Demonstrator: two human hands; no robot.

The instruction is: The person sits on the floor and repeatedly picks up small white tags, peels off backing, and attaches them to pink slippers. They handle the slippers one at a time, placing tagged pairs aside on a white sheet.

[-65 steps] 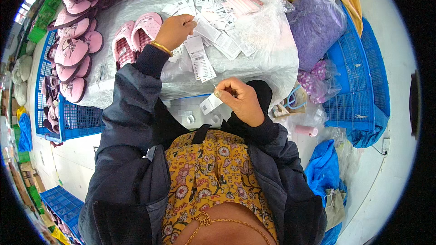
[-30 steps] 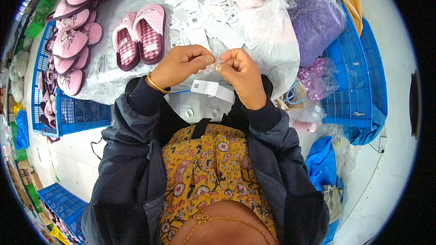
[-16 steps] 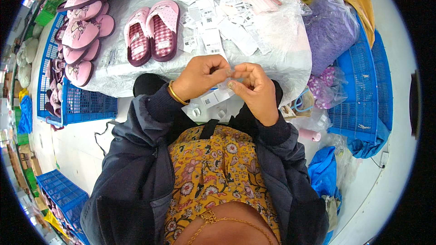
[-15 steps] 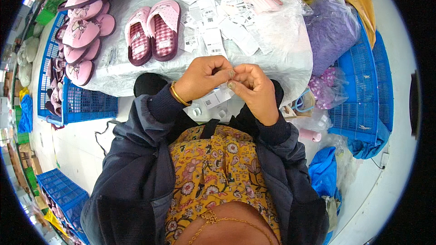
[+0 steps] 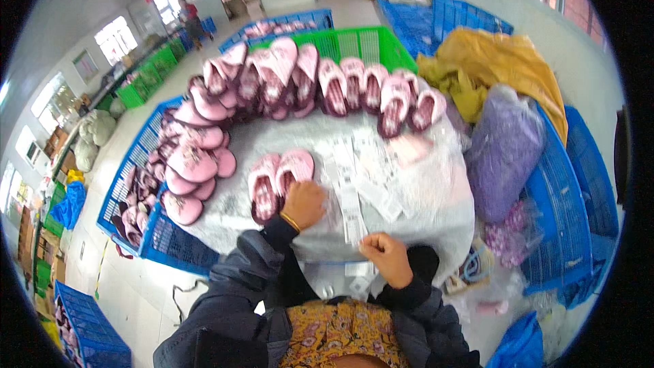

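Note:
A pair of pink slippers with dark red checked insoles point(image 5: 264, 194) lies on the plastic-covered table point(image 5: 272, 138). My left hand point(image 5: 304, 204) is at the right slipper's near end; its fingers are blurred and partly hidden, so its grip cannot be made out. Beside the table's front edge, my right hand point(image 5: 386, 257) is closed in a pinch, with a small white label point(image 5: 363, 247) at the fingertips. Strips of white printed labels point(image 5: 351, 208) spread between and beyond the hands.
Many pink slippers point(image 5: 197, 162) are heaped along the table's left and far sides. Blue crates point(image 5: 180, 242) stand left and right, a green crate point(image 5: 361, 42) behind. A purple bag point(image 5: 507, 157) and a mustard cloth point(image 5: 497, 61) lie on the right.
The view has tilted up, showing more of the room. My hands, together before, have parted: the left went to the slippers, the right stays near the table's front edge.

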